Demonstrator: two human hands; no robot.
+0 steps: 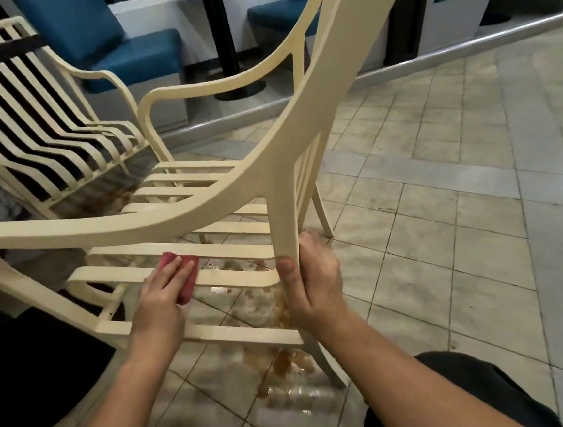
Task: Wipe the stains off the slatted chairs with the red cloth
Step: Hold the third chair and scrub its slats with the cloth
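Looking down from head height at a cream chair (206, 203) with a slatted seat, standing on a tiled floor (440, 244). The left hand (161, 291) lies on the cloth (189, 285), fingers laid out straight on top of it and pressing it down onto a slat (240, 279) near the front of the seat. The cloth is red and bunched, showing past the fingertips and along the right side of the hand; the thumb is hidden. The right hand (314, 284) is clenched round the chair's upright frame bar at the right edge of the seat, thumb on the near face and fingers wrapped behind it. The two hands are near each other, with a bare stretch of the same slat between them. Gaps between the slats show the floor underneath, where brown stains (280, 363) and a wet sheen spread below the front of the seat. A second chair (101, 74) of the same kind stands just beside the first on the left, its armrest close to the first chair's. Behind both are a blue bench (69, 14) and a black table leg (218, 27). To the right of the chair the tiles lie open well beyond it. A dark-clothed knee (495, 395) shows at the lower right.
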